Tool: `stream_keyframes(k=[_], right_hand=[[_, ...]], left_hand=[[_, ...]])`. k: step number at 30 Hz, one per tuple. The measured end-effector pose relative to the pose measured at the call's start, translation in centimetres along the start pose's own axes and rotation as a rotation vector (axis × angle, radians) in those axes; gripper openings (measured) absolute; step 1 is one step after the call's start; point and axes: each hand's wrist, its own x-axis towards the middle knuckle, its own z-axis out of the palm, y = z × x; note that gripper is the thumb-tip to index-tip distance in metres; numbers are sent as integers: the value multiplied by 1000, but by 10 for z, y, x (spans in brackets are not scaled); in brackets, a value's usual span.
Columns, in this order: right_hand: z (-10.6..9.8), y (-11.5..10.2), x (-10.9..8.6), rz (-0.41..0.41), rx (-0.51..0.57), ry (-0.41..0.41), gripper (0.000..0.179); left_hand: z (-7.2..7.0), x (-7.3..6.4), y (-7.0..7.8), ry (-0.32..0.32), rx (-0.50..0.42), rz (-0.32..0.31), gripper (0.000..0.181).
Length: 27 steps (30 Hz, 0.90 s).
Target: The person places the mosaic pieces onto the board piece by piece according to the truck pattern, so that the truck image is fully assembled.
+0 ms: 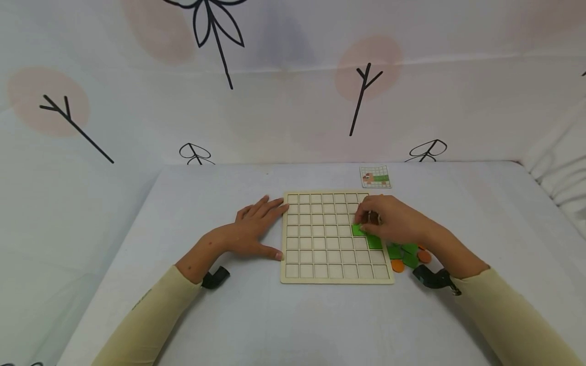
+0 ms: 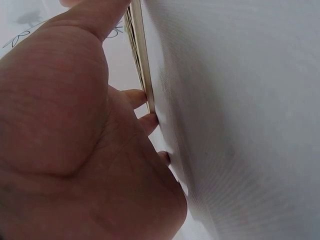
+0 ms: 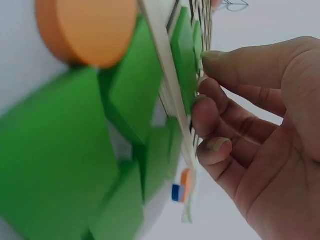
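Observation:
A pale wooden grid board (image 1: pixel 319 229) lies flat on the white table. My left hand (image 1: pixel 249 231) is spread at its left edge, with thumb and fingertips touching the rim; the left wrist view shows the fingers (image 2: pixel 134 97) along the board's side. Over the board's right part, my right hand (image 1: pixel 393 218) has its fingers curled and pinches a green square tile (image 1: pixel 358 230) low at a cell. Another green tile (image 1: pixel 374 242) sits in a cell just beside it, partly under the hand. In the right wrist view the thumb (image 3: pixel 240 65) meets the pinched tile.
Loose green tiles (image 1: pixel 409 249) and orange round pieces (image 1: pixel 397 265) lie in a pile off the board's right edge, under the right forearm. A small picture card (image 1: pixel 375 177) lies behind the board. A small blue piece (image 3: pixel 176 192) shows beyond the pile in the right wrist view.

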Motion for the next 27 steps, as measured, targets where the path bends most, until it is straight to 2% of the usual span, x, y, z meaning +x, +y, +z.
stream_keyframes(k=[7, 12, 17, 27], right_hand=[[-17, 13, -8, 40, -56, 28, 11], [-27, 26, -13, 112, -106, -19, 11], [-30, 32, -16, 147, -85, -75, 17], [-29, 29, -16, 151, -61, -110, 21]], left_hand=[[0, 1, 1, 0, 0, 0, 114], [0, 1, 1, -1, 4, -3, 115], [0, 0, 1, -3, 7, -5, 115], [1, 0, 1, 2, 8, -6, 114]])
